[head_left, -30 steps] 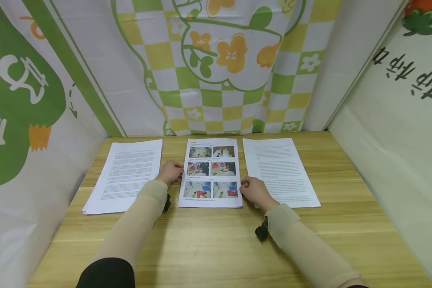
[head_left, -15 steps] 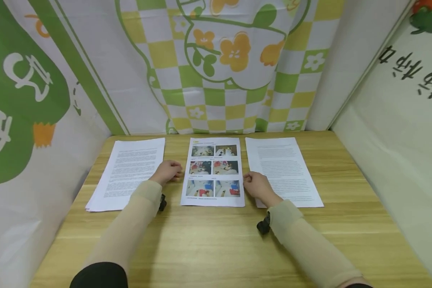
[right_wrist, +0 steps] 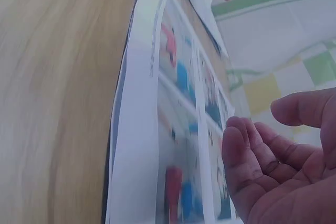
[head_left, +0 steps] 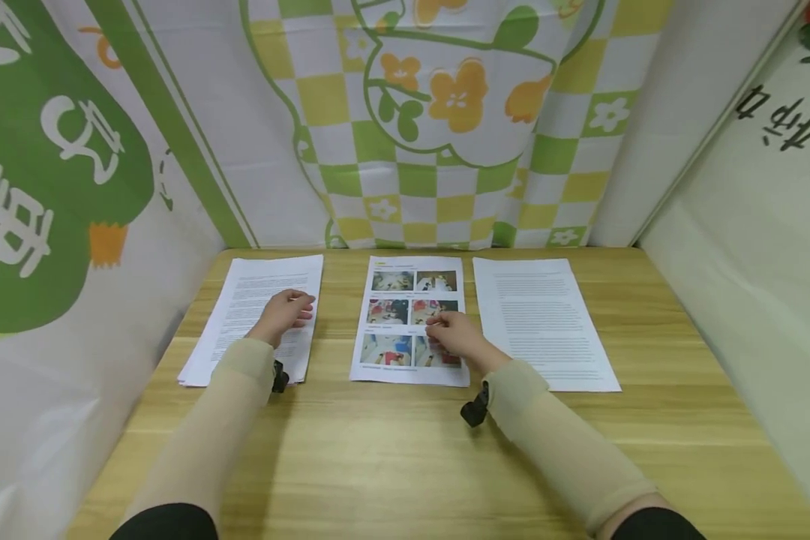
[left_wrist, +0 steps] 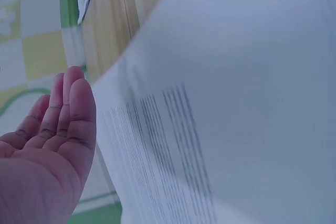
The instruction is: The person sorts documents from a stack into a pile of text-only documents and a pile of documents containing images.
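Observation:
Three stacks of printed paper lie side by side on the wooden table. In the head view my left hand [head_left: 285, 313] is over the left text-covered stack [head_left: 219, 352]. The left wrist view shows its fingers [left_wrist: 80, 108] extended and together, holding nothing, beside the printed sheet [left_wrist: 252, 103]. My right hand [head_left: 456, 337] hovers over the right part of the middle stack [head_left: 405, 377], whose top sheet bears several colour photos. Its thumb and fingers [right_wrist: 239, 156] are loosely bent and apart, with nothing between them. The right stack [head_left: 547, 322] carries text and is untouched.
The wooden table [head_left: 378, 465] extends in front of the papers. A checkered, flowered cloth [head_left: 445, 172] hangs along its back edge. Printed white cloth walls [head_left: 749, 247] stand at the left and right sides.
My left hand has moved left from the middle stack's edge to over the left stack. My right hand has left the middle stack's right edge and shifted left over its photos.

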Tool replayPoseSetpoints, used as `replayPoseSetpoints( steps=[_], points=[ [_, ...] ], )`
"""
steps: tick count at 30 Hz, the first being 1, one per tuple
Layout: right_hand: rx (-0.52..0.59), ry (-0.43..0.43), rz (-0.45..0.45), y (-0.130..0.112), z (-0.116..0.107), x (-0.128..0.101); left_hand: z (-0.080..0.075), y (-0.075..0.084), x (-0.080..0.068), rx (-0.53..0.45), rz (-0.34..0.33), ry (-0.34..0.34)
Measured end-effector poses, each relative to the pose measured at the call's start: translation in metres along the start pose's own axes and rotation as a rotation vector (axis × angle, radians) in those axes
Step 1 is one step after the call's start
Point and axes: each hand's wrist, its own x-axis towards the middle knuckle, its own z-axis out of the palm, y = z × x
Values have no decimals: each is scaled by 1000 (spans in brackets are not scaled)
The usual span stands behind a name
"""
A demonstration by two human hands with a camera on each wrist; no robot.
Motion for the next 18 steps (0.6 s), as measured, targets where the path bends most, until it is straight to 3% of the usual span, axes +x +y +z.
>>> replayPoseSetpoints(
  steps=[4, 11, 18],
  points=[
    [41, -35, 2, -9, 13, 2, -20, -10, -6, -13, -48, 48],
    [88, -98, -70, -21, 36, 8, -48, -27, -21, -25, -111, 144],
    [167, -139, -68, -27, 57, 16, -75, -44, -37, 22, -148, 221]
  ],
)
